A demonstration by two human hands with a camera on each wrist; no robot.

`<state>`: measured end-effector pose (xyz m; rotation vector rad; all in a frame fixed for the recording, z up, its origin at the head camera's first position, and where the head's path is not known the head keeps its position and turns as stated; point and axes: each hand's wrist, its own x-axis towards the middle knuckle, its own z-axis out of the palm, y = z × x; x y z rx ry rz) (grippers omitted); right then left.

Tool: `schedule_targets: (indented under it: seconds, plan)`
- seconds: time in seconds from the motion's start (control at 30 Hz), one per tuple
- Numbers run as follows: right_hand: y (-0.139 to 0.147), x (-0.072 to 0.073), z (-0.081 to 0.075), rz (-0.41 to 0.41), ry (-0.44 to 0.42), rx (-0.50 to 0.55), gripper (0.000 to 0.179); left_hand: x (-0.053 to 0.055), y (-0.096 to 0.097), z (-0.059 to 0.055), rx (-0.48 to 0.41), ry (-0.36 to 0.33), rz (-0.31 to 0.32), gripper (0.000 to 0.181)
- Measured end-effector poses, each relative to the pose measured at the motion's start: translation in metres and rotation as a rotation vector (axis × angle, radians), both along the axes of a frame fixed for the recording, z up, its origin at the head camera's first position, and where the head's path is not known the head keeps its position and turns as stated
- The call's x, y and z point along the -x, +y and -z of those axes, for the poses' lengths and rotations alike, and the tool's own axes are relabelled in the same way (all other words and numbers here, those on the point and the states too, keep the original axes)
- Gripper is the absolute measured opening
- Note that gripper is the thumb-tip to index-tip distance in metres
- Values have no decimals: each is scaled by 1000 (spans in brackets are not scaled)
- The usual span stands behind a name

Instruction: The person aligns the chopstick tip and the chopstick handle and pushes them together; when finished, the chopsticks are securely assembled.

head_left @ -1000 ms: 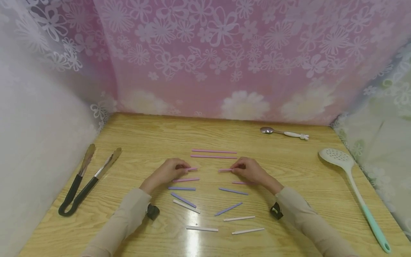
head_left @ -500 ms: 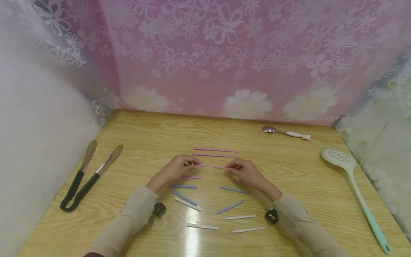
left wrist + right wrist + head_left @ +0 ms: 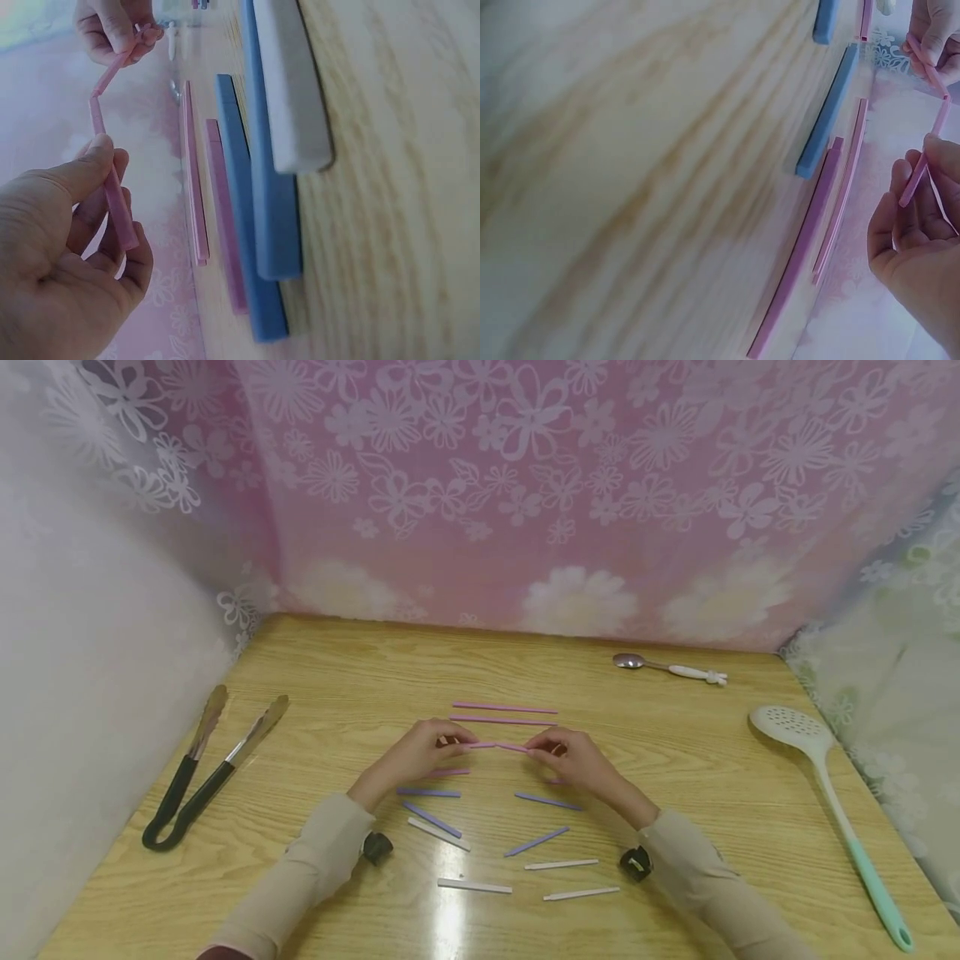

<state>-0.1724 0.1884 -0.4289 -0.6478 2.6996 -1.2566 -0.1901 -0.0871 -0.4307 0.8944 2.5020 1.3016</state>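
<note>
My left hand [image 3: 420, 753] pinches a thin pink stick [image 3: 120, 210] between thumb and fingers, raised off the wooden table [image 3: 360, 668]. A second pink stick [image 3: 916, 178] is pinched the same way by my right hand [image 3: 579, 764]. The inner ends of the two sticks meet at a slight angle between my hands. Behind them lie two longer pink sticks [image 3: 504, 721], side by side. Under my left hand a short pink stick [image 3: 452, 772] rests on the table, and another pink stick [image 3: 795, 247] is partly covered by my right hand in the head view.
Nearer me lie several blue sticks [image 3: 427, 792] and white sticks [image 3: 475, 886]. Black-handled tongs [image 3: 183, 797] rest spread at the left. A spoon [image 3: 671, 669] lies at the back right, and a slotted turner [image 3: 832, 793] along the right side. Floral cloth [image 3: 480, 552] hangs behind the table.
Both hands have moved inward and slightly away from me, each carrying its pink stick. The gap between the sticks has closed, and their ends now meet.
</note>
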Motion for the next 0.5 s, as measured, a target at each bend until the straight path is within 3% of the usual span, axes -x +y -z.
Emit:
schedule_targets:
  seconds: [0.5]
  plan:
    - [-5,0,1,-34,85,33,12,-3,3,-2,3,6,-2,19]
